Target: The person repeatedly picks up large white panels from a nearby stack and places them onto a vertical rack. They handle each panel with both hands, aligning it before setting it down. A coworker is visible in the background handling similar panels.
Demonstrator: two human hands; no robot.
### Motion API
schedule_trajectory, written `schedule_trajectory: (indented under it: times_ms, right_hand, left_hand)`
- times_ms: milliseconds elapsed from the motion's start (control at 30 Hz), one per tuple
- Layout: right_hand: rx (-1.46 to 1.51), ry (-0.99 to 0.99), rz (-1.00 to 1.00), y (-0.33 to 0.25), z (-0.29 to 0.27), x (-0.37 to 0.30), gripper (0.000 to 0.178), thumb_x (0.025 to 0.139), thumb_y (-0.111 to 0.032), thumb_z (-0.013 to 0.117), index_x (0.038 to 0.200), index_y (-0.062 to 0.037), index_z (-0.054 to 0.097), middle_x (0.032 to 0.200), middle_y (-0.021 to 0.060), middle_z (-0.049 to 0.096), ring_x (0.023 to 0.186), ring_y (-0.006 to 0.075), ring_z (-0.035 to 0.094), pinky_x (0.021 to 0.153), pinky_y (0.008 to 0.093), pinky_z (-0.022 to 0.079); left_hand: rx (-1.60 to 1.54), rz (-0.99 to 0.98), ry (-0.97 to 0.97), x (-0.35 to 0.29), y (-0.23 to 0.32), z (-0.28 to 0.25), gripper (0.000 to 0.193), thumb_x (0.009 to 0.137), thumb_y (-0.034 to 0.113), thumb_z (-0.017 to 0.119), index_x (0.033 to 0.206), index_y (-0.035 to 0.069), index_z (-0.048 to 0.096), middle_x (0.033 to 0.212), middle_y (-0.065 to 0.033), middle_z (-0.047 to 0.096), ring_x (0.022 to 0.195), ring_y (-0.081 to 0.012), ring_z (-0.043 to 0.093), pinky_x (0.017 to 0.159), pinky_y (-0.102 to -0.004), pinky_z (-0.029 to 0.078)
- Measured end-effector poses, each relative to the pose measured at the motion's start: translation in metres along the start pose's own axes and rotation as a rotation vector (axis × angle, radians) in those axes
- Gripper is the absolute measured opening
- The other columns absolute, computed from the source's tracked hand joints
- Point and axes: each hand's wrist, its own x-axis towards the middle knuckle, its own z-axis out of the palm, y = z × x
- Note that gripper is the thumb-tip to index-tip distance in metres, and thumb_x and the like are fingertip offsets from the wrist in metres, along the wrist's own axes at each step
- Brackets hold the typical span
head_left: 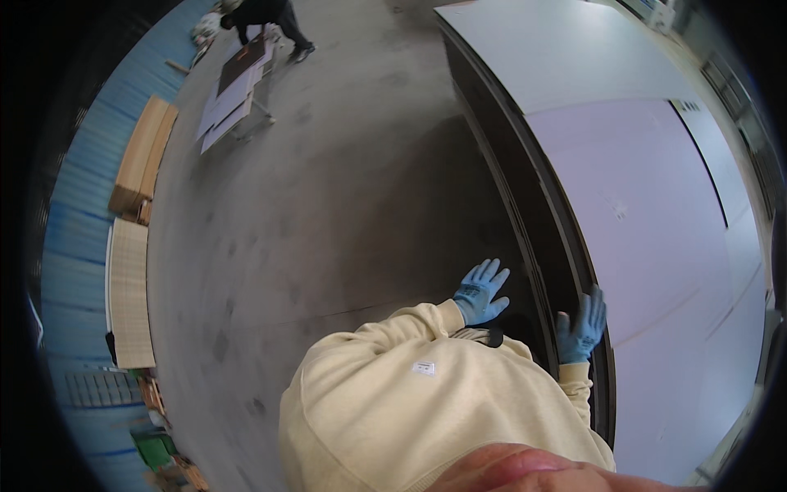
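Both my hands wear blue gloves below cream sleeves. My left hand point(480, 293) is held out in front of my body over the grey floor, its fingers spread and nothing in it. At the edge of a large stack of boards point(648, 197) on my right is my right hand point(582, 327), fingers stretched out and thumb apart. It overlaps the stack's dark side; whether it presses on the edge cannot be told. Pale lilac-white sheets form the top of the stack, and the layers below look dark.
Far left, a person point(266, 18) in dark clothes bends over a cart of loose panels point(234, 94). Along the blue wall point(90, 197) stand wood-coloured board stacks point(131, 291) and a green bin point(154, 449). Concrete floor point(328, 189) stretches between the wall and my stack.
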Motion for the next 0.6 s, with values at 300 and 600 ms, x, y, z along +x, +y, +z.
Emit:
schedule_trajectory:
  times_ms: [300, 600]
  right_hand:
    - [0.246, -0.103, -0.238, -0.081, 0.128, 0.151, 0.055, 0.093, -0.033, 0.068, 0.134, 0.0012, 0.057, 0.149, 0.0259, 0.055, 0.137, 0.0464, 0.052, 0.114, 0.0555, 0.041]
    - [0.429, -0.212, -0.301, -0.185, 0.228, 0.306, 0.053, 0.088, -0.028, 0.073, 0.132, 0.0001, 0.061, 0.145, 0.0236, 0.058, 0.135, 0.0427, 0.054, 0.112, 0.051, 0.043]
  left_hand:
    - [-0.07, -0.217, 0.016, 0.03, -0.121, -0.078, 0.074, 0.097, 0.046, 0.06, 0.157, 0.006, 0.042, 0.165, -0.0255, 0.031, 0.152, -0.0449, 0.03, 0.125, -0.0522, 0.026]
    - [-0.038, -0.506, 0.163, 0.03, -0.245, -0.173, 0.072, 0.095, 0.046, 0.062, 0.155, 0.008, 0.046, 0.163, -0.0255, 0.038, 0.149, -0.0442, 0.037, 0.122, -0.0529, 0.03]
